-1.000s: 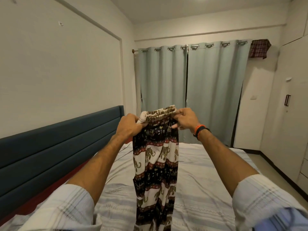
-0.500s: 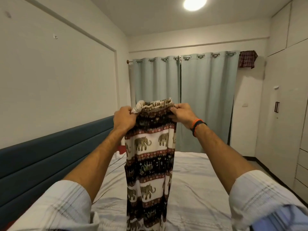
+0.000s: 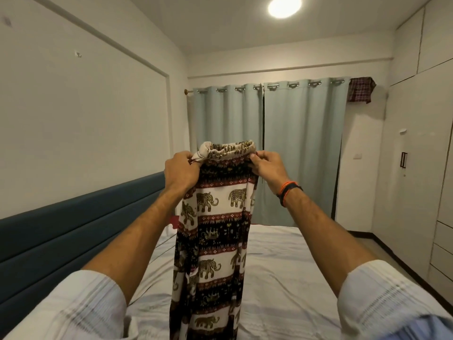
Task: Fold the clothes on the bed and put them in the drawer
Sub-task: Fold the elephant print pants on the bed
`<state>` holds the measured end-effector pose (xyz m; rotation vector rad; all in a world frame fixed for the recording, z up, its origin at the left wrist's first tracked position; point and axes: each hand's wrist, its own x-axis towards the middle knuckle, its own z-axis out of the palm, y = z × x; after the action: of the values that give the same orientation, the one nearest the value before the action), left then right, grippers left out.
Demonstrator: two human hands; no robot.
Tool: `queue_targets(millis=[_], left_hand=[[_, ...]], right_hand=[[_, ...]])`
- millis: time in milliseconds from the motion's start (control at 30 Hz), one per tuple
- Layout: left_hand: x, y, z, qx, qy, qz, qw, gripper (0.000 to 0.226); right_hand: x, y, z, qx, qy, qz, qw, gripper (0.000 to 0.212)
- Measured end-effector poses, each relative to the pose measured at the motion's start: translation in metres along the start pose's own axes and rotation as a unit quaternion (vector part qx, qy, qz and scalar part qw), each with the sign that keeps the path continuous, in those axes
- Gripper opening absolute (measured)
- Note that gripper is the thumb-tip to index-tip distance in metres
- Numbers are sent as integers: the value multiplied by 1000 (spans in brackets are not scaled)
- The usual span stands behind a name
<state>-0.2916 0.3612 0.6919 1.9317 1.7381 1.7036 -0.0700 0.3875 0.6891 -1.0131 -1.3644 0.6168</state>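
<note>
Bedroom walls in off-white close in on a pale striped bed [image 3: 282,278] that fills the lower half of the view, and held up over it, dead centre, hang the elephant-print trousers [image 3: 215,229]. Their gathered waistband sits at the top and the legs drop straight down past the bottom edge at 6 o'clock, so whether the hems touch the sheet cannot be told. At 9 o'clock of the waistband the left hand [image 3: 181,171] has its fingers curled tight round the bunched corner; at 3 o'clock the right hand [image 3: 267,165] pinches the other corner between thumb and fingertips, a wristband [image 3: 288,192] below it. Judging by this, the step in hand is the first of the fold: the garment is raised and hung straight, legs seemingly laid one over the other, not yet folded. The next move probably calls for lowering it flat onto the sheet, or doubling hems up to waistband, keeping both corners level. Outward, a dark blue headboard [image 3: 73,229] runs along 9 o'clock, grey-green curtains [image 3: 294,148] stand at 12, and wardrobe drawers [image 3: 441,253] sit at 3 o'clock.
</note>
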Motion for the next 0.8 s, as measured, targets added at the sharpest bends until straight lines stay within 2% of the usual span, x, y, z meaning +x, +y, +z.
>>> queue_targets(millis=[233,500,800], left_hand=[[-15,-17,15,33,-46,-31,998,23],[-22,-21,33,-4,-77,-69,995,17],[-37,-7,53,-94,-39,-62,993,20]], right_hand=[[-12,24,-5,-8,-19,32,999,16],[-14,37,-23,-15,-35,41,998,12],[-10,40,-58,-3,-28,29,999,11]])
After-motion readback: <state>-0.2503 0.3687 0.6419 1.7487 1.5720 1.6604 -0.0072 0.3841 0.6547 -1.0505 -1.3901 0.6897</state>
